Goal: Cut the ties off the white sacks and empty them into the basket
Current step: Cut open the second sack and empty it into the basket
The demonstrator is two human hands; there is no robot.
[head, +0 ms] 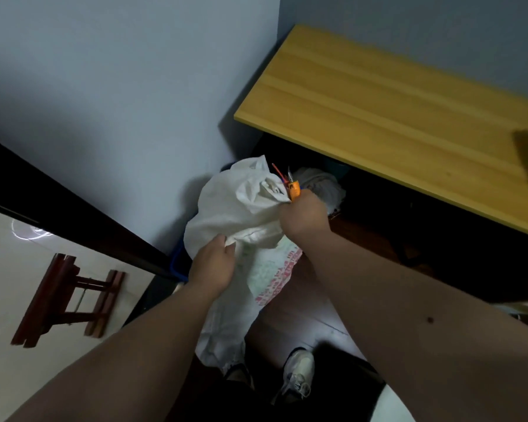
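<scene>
A white woven sack [235, 208] is bunched up in front of me, above a blue basket [176, 263] of which only the rim shows at the wall. My left hand [214, 263] grips the sack's lower fold. My right hand [305, 217] holds the sack's upper edge together with an orange-handled cutter [294, 188]; a red tie [278, 171] sticks up beside its blade. Another white sack with red print [272, 278] hangs below, down to the floor. Grey-white cloth [320, 184] lies behind my right hand.
A yellow wooden table [393, 117] stands at the right, dark underneath. A grey wall corner is behind the sack. A small red-brown stool [67, 300] lies on the pale floor at left. My shoes [299, 373] stand on the dark wooden floor below.
</scene>
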